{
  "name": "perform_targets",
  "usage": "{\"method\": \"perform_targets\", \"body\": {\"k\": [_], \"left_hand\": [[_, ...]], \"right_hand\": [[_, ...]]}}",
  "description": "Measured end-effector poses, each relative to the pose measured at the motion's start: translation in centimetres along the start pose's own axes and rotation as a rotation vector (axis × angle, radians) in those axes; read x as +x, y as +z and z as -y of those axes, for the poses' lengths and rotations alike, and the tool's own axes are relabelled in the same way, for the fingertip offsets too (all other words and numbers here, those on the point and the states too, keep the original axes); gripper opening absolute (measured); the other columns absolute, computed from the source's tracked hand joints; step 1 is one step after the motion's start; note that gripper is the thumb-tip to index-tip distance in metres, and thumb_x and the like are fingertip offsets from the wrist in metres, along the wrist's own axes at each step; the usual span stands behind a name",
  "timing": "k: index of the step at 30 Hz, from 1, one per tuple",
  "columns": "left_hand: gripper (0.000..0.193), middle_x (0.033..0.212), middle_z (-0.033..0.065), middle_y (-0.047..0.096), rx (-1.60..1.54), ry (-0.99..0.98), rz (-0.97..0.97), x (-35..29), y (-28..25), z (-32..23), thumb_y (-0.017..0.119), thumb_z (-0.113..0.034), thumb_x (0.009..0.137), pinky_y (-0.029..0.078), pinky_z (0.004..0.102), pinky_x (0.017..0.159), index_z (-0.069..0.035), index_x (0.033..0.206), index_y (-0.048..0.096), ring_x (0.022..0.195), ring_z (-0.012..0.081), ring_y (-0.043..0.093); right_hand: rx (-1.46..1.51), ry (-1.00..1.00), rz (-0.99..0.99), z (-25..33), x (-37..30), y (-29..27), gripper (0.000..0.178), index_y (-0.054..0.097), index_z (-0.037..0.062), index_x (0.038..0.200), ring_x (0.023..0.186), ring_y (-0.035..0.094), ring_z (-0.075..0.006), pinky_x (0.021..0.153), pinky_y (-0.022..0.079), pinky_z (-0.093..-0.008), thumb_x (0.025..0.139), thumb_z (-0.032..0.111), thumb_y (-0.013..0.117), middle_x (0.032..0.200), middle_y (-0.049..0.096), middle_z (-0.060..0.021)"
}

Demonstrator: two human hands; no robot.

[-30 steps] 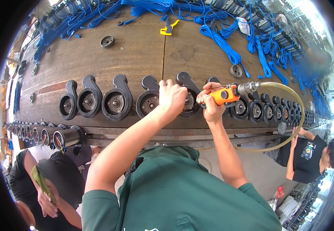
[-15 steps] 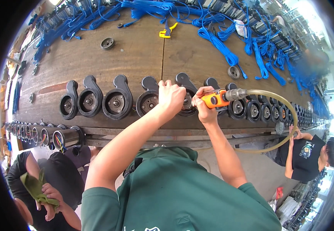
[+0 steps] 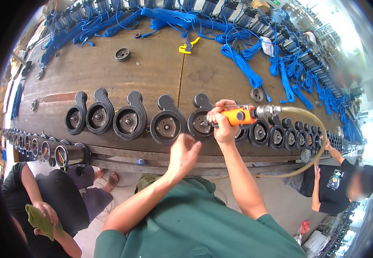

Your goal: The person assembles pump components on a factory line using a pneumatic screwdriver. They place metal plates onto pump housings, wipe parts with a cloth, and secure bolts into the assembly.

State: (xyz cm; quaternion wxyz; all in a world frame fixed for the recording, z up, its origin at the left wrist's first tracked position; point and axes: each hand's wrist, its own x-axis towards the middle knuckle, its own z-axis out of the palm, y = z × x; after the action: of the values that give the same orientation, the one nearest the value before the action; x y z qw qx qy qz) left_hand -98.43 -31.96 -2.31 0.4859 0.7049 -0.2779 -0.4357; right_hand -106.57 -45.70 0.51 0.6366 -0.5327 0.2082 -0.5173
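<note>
My right hand [image 3: 224,124] is wrapped round an orange air screwdriver [image 3: 240,116], held level above the row of black housings. A translucent hose [image 3: 309,114] runs from its metal coupling and loops down to the right. My left hand [image 3: 184,155] is at the table's front edge, its fingers curled in; whatever they hold, if anything, is hidden. Just beyond it lies a round black housing with an arm-like neck [image 3: 167,126], a metal hub in its middle. To its right, a similar housing [image 3: 201,123] lies partly behind my right hand.
Blue cable bundles [image 3: 243,64] and dark motor units line the far side. A yellow-handled cutter [image 3: 188,45] and a metal ring [image 3: 122,54] lie on the wooden table [image 3: 152,73]. Metal cylinders [image 3: 71,155] stand at left. One person holds a green cloth [image 3: 41,220]; another person [image 3: 334,185] is at right.
My left hand has drawn back from the housings to the table's front edge. My right hand, still gripping the air screwdriver, has shifted slightly; the housings beside it are more exposed.
</note>
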Motion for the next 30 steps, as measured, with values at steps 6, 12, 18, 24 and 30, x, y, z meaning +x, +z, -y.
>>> {"method": "perform_targets", "body": {"k": [6, 12, 18, 24, 30], "left_hand": [[0.048, 0.08, 0.0104, 0.063, -0.26, -0.445, 0.036, 2.3, 2.9, 1.6, 0.072, -0.034, 0.088, 0.051, 0.0302, 0.054, 0.004, 0.11, 0.052, 0.063, 0.0174, 0.062], [0.034, 0.083, 0.0109, 0.064, -0.228, -0.17, -0.159, 4.2, 6.2, 4.3, 0.066, -0.026, 0.089, 0.05, 0.0316, 0.057, 0.005, 0.102, 0.059, 0.068, 0.0166, 0.063], [0.039, 0.089, 0.0185, 0.067, -0.217, -0.225, -0.259, 4.7, 7.0, 2.9, 0.062, -0.026, 0.087, 0.052, 0.0387, 0.071, 0.01, 0.099, 0.06, 0.08, 0.0251, 0.064], [0.052, 0.096, 0.0234, 0.068, -0.24, -0.254, -0.305, 4.1, 6.5, 1.4, 0.066, -0.035, 0.085, 0.052, 0.0414, 0.08, 0.013, 0.103, 0.06, 0.091, 0.0276, 0.065], [0.038, 0.091, 0.0318, 0.068, -0.279, -0.225, -0.347, 3.9, 6.7, 1.0, 0.059, -0.022, 0.083, 0.053, 0.0449, 0.081, 0.011, 0.101, 0.062, 0.094, 0.0384, 0.07]], "right_hand": [[-0.025, 0.034, 0.018, -2.1, 0.5, 0.8, 0.023, 0.05, -0.001, 0.108, 0.06, 0.05, -0.0121, 0.063, 0.049, -0.0298, 0.085, -0.001, 0.05, 0.072, 0.053, -0.0045], [-0.031, 0.069, 0.073, -2.5, 0.8, 0.6, 0.022, 0.05, -0.0004, 0.109, 0.061, 0.05, -0.0113, 0.063, 0.048, -0.0294, 0.086, 0.0, 0.051, 0.072, 0.052, -0.0041], [-0.11, 0.063, 0.141, -2.7, 0.7, 0.6, 0.021, 0.049, 0.0007, 0.107, 0.063, 0.052, -0.0122, 0.063, 0.048, -0.0287, 0.086, 0.001, 0.053, 0.072, 0.053, -0.0042], [-0.113, 0.12, 0.184, -2.6, 0.4, 1.1, 0.018, 0.049, 0.0029, 0.103, 0.067, 0.056, -0.0134, 0.065, 0.048, -0.0277, 0.087, -0.002, 0.054, 0.078, 0.054, -0.0044], [-0.077, 0.081, 0.145, -4.2, 0.5, 1.5, 0.016, 0.058, 0.0024, 0.095, 0.068, 0.059, -0.0094, 0.062, 0.05, -0.0244, 0.081, -0.004, 0.063, 0.082, 0.06, -0.0028]]}}
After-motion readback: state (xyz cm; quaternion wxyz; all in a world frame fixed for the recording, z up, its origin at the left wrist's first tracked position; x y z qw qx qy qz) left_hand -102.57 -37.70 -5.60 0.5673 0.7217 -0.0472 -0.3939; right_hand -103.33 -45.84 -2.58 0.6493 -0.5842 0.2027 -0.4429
